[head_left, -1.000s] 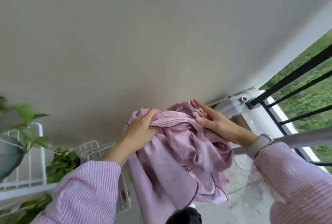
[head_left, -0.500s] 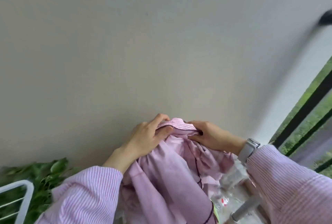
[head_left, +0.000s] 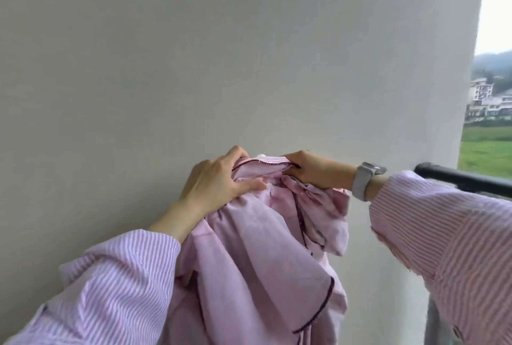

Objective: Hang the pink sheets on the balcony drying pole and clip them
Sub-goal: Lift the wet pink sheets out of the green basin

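A pink sheet (head_left: 249, 256) with a dark trimmed edge hangs bunched in front of me, held up against a plain wall. My left hand (head_left: 216, 181) grips its top edge on the left, thumb under the fold. My right hand (head_left: 313, 170), with a grey watch on the wrist, grips the same edge just to the right. The two hands are close together, with a short stretch of the hem between them. No drying pole and no clips are in view.
A pale wall (head_left: 221, 54) fills most of the view. A black balcony rail (head_left: 465, 181) runs at the right behind my right sleeve. Beyond it lie a green field and distant buildings (head_left: 490, 103).
My view has tilted up: the plants and the white rack have dropped out of sight. Both hands have lifted the sheet higher and now grip its top hem.
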